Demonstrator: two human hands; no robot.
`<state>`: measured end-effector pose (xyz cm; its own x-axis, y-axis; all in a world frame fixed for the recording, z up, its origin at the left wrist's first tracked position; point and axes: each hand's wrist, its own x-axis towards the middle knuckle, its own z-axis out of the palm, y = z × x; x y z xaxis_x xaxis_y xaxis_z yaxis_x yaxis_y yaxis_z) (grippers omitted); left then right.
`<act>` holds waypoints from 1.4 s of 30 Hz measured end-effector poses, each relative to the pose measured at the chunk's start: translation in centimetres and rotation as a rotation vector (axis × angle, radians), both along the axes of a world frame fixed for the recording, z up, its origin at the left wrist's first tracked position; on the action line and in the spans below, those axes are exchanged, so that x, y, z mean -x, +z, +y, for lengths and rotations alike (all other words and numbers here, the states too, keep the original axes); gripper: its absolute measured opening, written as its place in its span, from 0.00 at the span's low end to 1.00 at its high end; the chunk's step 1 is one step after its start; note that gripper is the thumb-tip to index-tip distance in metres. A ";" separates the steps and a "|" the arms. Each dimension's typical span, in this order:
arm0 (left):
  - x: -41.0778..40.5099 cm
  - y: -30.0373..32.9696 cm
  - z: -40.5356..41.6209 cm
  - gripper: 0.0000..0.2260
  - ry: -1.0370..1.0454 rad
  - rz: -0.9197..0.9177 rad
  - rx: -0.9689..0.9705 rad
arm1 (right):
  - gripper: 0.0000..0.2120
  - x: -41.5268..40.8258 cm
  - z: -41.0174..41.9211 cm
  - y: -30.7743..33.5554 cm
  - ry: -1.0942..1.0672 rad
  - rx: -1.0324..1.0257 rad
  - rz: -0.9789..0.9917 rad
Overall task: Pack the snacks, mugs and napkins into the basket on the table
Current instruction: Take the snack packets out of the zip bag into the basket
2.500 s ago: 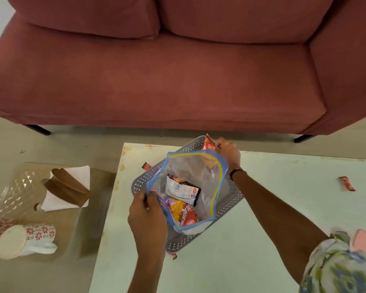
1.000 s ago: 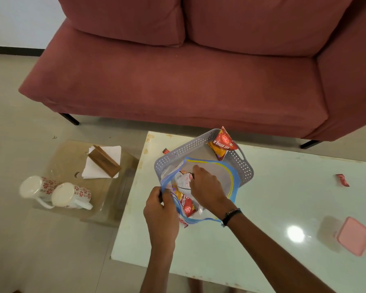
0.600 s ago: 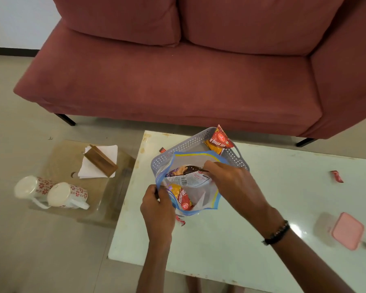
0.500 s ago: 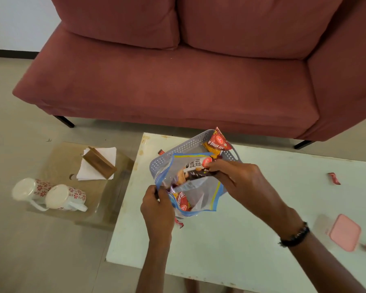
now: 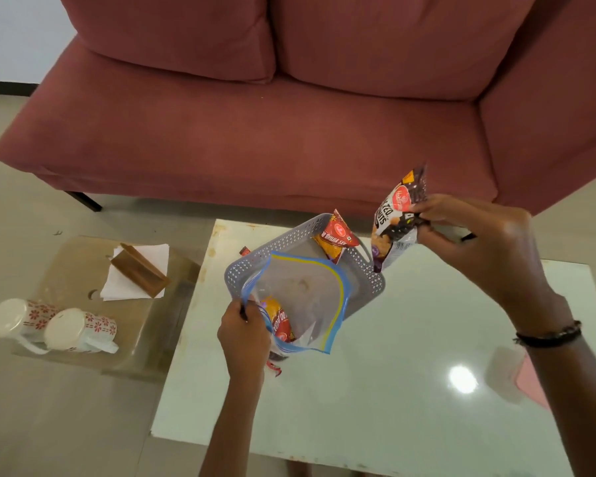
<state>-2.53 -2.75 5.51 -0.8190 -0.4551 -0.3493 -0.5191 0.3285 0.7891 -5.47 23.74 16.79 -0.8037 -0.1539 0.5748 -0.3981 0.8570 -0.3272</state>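
I see the basket at mid-frame on the table, a snack packet inside its far end. The zip bag overlaps its near end, another packet inside. At left, two mugs lie below the napkins on a low side table. The sofa fills the top.

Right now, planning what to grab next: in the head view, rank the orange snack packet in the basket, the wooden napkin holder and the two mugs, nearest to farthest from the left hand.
From the left hand:
1. Orange snack packet, up right, in the basket's far corner.
2. Wooden napkin holder, left, on the side table.
3. Two mugs, farthest left, lying on their sides.
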 end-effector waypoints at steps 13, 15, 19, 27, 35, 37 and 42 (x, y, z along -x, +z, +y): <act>0.7 -1.4 0.2 0.11 0.001 -0.028 -0.017 | 0.09 5.9 1.1 -18.5 0.197 -0.032 -0.485; 0.8 -1.6 0.4 0.11 -0.005 -0.022 -0.023 | 0.09 6.8 1.3 -20.2 0.212 -0.040 -0.533; 1.0 -2.1 0.7 0.10 -0.003 -0.020 -0.056 | 0.11 7.3 3.2 -23.4 0.218 -0.165 -0.710; 1.6 -2.2 1.6 0.10 -0.005 -0.031 -0.041 | 0.10 6.9 5.4 -24.4 0.178 -0.349 -0.879; 1.1 -2.2 2.1 0.09 -0.017 -0.043 -0.022 | 0.09 6.0 5.1 -24.1 0.043 -0.411 -0.868; 0.9 -2.3 2.0 0.09 -0.017 -0.032 -0.009 | 0.10 5.7 3.5 -22.3 -0.087 -0.319 -0.798; -0.2 -2.1 1.7 0.06 0.011 -0.028 0.025 | 0.09 2.3 -4.0 -11.3 -0.070 0.364 -0.461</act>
